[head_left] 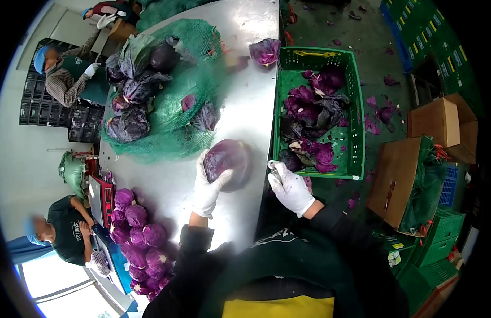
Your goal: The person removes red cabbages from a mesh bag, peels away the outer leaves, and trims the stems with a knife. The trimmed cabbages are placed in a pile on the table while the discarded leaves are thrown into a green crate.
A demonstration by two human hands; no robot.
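My left hand, in a white glove, grips the near left side of a red cabbage on the metal table, thumb and fingers spread around it. The cabbage's right side is smeared by motion. My right hand, also gloved, is at the table's edge beside the near end of a green crate. Its fingers are curled together, and what they hold, if anything, I cannot make out. Inside the crate lie loose purple cabbage leaves. Beyond my left hand, several untrimmed cabbages lie on green netting.
Peeled cabbages are piled at the left by a red scale. A cabbage piece sits at the table's edge. Cardboard boxes and stacked green crates stand right. Co-workers are across the table. Leaves litter the floor.
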